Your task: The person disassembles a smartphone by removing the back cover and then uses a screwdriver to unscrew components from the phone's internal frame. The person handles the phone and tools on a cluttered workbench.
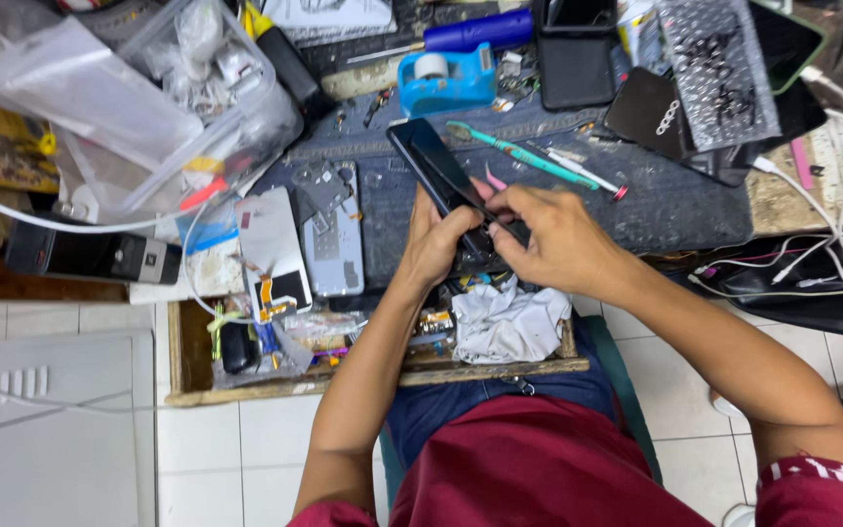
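Observation:
A black smartphone (431, 161) lies tilted over the dark work mat (675, 210), its top end pointing up and left. My left hand (438, 242) grips its lower part from the left side. My right hand (553, 234) closes on the same lower end from the right, fingertips pinched at the phone's edge near a small pink pick (495, 180). The phone's bottom end is hidden under both hands.
A teal toothbrush (509, 149) and a thin pen-like tool (587, 176) lie on the mat. A blue tape dispenser (446, 80), a phone back cover (332, 229), a white screen part (270, 244), a crumpled white cloth (509, 322), plastic bags (100, 88) and white cables (831, 234) surround it.

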